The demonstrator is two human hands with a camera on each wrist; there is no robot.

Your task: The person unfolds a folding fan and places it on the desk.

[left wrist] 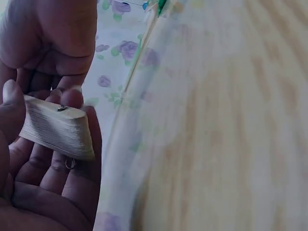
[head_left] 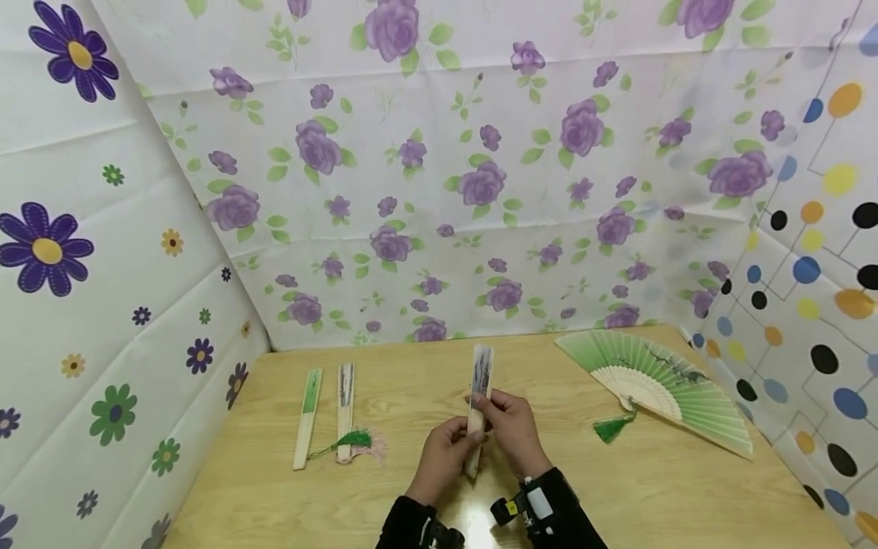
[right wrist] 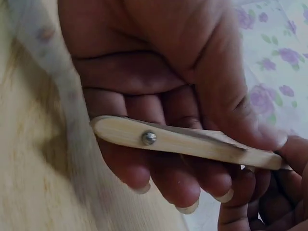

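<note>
My left hand (head_left: 442, 456) and right hand (head_left: 513, 428) both curl round a folded fan (head_left: 478, 400), held upright above the table (head_left: 686, 488). Left of it lie two closed fans (head_left: 325, 412); at right an open green fan (head_left: 658, 377) lies well apart.

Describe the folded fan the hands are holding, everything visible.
The folded fan is closed into a narrow slat bundle of pale, bamboo-like wood, held above the wooden table with its far end pointing away from the person. Dark grey print shows on the upper part. A small metal rivet pins the stacked ribs at the base, and a little metal ring hangs beside it. The left hand cradles the base end in curled fingers; the right hand grips it slightly higher. No tassel is visible on it.
</note>
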